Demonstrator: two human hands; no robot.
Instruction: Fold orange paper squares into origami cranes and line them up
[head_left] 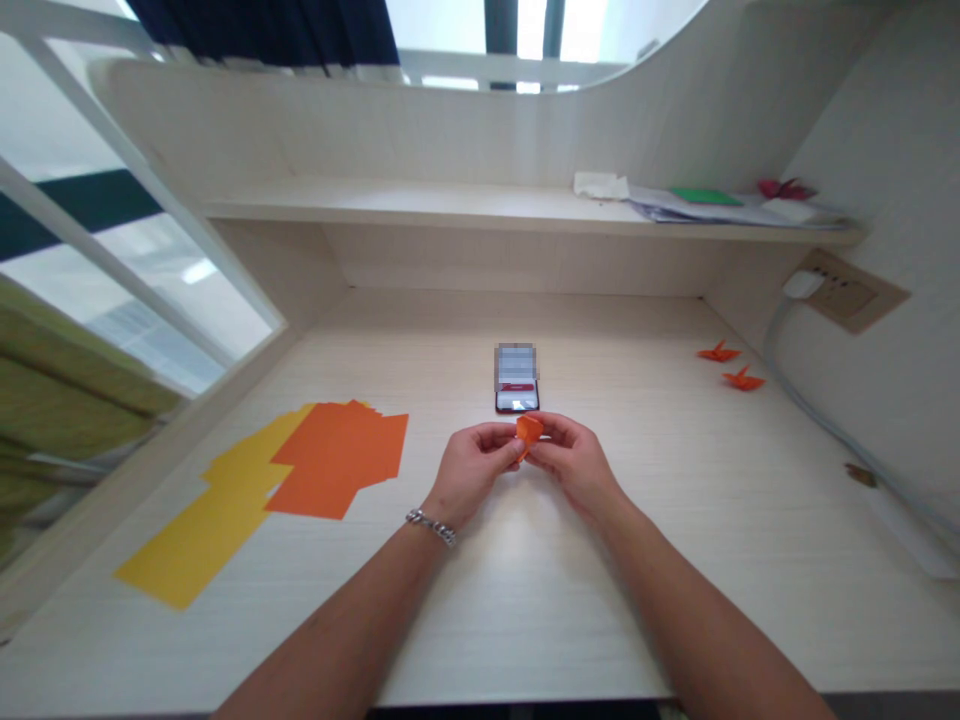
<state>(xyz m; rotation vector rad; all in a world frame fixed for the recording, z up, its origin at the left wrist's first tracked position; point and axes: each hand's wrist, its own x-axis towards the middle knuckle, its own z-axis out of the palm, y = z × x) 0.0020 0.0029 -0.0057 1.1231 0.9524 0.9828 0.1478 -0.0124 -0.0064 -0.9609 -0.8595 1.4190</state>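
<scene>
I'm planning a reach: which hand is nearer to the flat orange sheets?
Left. The left hand is right of the orange sheets, apart from them; the right hand is farther right, past the left.

Study nook: desk (420,340), shelf (420,200), curtain (75,385)

Desk, pale wood-grain (517,610): one phone (517,378) is laid near the centre; orange sheets (341,460) are laid partly over yellow sheets (191,540), left; two folded orange pieces (743,380) are set, right. Shelf (390,198), above: papers (646,207) are stacked, right.
</scene>
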